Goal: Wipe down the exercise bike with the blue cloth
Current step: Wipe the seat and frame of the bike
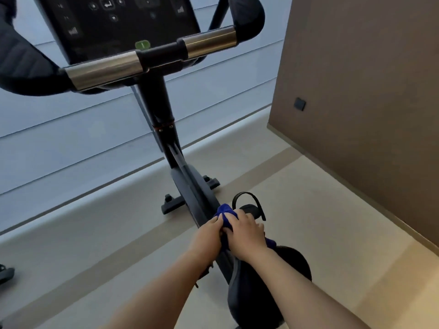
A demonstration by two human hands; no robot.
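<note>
The dark exercise bike (164, 108) fills the middle of the view, with its console at the top, chrome handlebar grips below it and a sloping frame running down toward me. A bunched blue cloth (224, 211) lies on the lower frame, just beside the strapped pedal (249, 206). My left hand (209, 236) grips the cloth from the left side of the frame. My right hand (247, 233) holds the cloth from above and from the right, its fingers curled over it. A bit of blue cloth shows under my right wrist. The black seat (261, 288) sits below my forearms.
A brown wall (368, 91) with a small dark socket stands close on the right. Pale window blinds run behind the bike on the left. The bike's front foot (171, 205) rests on the beige floor. Part of another machine (6, 274) shows at the left edge.
</note>
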